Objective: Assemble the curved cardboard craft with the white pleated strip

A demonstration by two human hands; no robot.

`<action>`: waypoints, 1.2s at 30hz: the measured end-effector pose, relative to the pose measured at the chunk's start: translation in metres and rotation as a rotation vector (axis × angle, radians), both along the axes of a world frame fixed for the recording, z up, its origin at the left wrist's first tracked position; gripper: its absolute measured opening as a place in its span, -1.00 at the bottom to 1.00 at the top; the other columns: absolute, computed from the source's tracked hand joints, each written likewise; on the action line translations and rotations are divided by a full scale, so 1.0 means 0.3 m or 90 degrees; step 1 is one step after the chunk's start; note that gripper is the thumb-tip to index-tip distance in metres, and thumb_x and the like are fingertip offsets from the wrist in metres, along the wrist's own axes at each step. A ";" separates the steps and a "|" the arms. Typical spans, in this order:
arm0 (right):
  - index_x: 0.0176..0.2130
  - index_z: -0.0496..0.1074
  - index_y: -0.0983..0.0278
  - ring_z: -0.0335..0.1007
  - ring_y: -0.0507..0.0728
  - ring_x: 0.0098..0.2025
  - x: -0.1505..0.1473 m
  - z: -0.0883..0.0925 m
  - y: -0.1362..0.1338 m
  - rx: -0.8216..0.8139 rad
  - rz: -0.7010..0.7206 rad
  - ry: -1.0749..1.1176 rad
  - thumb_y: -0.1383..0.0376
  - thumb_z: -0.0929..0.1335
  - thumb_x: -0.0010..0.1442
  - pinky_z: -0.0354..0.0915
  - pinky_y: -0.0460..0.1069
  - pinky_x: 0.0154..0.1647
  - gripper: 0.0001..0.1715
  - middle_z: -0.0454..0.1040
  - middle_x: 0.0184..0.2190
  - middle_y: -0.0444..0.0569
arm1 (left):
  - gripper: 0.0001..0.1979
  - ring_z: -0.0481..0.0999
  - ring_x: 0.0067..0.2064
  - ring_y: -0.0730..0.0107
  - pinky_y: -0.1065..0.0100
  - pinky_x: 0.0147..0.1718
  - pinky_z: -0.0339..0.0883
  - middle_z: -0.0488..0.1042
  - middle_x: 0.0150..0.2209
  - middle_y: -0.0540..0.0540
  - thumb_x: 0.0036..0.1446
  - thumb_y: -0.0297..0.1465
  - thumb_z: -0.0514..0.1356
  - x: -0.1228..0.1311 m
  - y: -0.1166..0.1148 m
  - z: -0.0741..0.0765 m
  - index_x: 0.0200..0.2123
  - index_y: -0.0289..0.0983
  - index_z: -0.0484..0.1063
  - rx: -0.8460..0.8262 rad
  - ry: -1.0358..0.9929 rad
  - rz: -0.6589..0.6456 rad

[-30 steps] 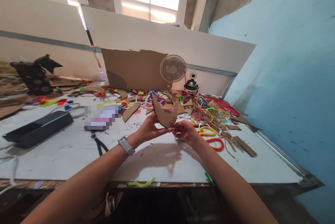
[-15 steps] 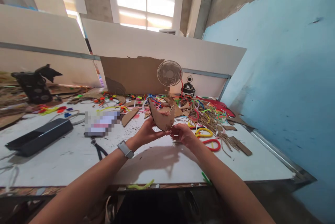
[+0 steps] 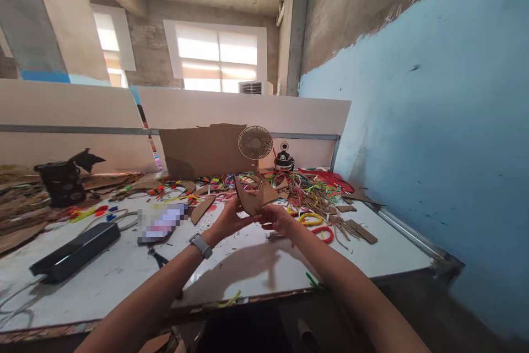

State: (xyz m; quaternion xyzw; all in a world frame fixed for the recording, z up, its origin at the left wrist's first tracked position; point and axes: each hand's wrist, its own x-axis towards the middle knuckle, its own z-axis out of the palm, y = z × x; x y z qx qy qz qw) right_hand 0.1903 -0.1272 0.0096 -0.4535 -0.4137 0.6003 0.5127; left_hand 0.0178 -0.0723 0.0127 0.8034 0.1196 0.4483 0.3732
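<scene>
A crescent-shaped piece of cardboard [image 3: 249, 202] is held up above the white table, its pointed ends upward. My left hand [image 3: 230, 222], with a grey watch on the wrist, grips it from the left and below, thumb along the lower edge. At its lower right edge, the bent fingers of my right hand [image 3: 279, 220] pinch it; their tips are partly hidden. Just right of that hand lie a yellow handle loop [image 3: 311, 218] and a red handle loop [image 3: 324, 234], which look like scissors. A half-round cardboard offcut [image 3: 202, 210] rests left of the held piece.
Behind my hands stand a small fan [image 3: 255, 142] and a black-and-white round-topped object [image 3: 284, 159]. Colourful pipe cleaners and brown strips [image 3: 326, 215] are heaped at the right. A long dark box [image 3: 76, 253], a phone [image 3: 165, 223] and a black container [image 3: 61, 183] are on the left.
The view has tilted upward, so the table sits lower in the picture. Both hands still hold the cardboard piece, which has turned slightly.
</scene>
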 end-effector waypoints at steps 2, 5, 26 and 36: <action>-0.43 0.42 0.30 0.38 0.04 -0.43 -0.008 0.025 -0.003 0.002 0.002 -0.003 0.19 0.28 -0.01 0.23 -0.04 -0.33 -0.77 0.51 -0.51 -0.07 | -0.39 0.45 -0.09 0.18 0.16 -0.12 0.39 0.39 -0.07 -0.19 -0.15 -0.34 0.31 -0.012 -0.006 0.021 -0.01 -0.28 0.18 -0.010 -0.022 -0.001; -0.42 0.44 0.33 0.38 0.05 -0.42 -0.032 0.040 -0.022 -0.017 0.006 -0.007 0.22 0.27 0.02 0.23 -0.05 -0.32 -0.75 0.51 -0.52 -0.06 | -0.42 0.42 -0.05 0.17 0.14 -0.09 0.37 0.36 -0.04 -0.17 -0.12 -0.34 0.29 -0.034 -0.033 0.029 -0.01 -0.25 0.16 -0.034 -0.047 -0.005; -0.48 0.44 0.31 0.38 0.01 -0.48 -0.153 -0.095 -0.045 0.006 -0.091 0.086 0.28 0.24 -0.02 0.26 -0.07 -0.35 -0.79 0.49 -0.52 -0.06 | -0.37 0.32 0.07 0.14 0.09 0.04 0.23 0.30 0.05 -0.26 -0.13 -0.31 0.31 -0.087 -0.080 -0.065 0.01 -0.30 0.14 -0.180 -0.156 -0.043; -0.50 0.42 0.28 0.36 0.01 -0.48 -0.165 -0.099 -0.022 0.002 -0.087 0.065 0.21 0.31 -0.07 0.21 -0.09 -0.40 -0.82 0.48 -0.56 -0.11 | -0.32 0.43 -0.05 0.14 0.10 -0.05 0.33 0.37 -0.03 -0.24 -0.26 -0.36 0.38 -0.094 -0.037 -0.094 -0.05 -0.29 0.16 -0.238 -0.161 -0.055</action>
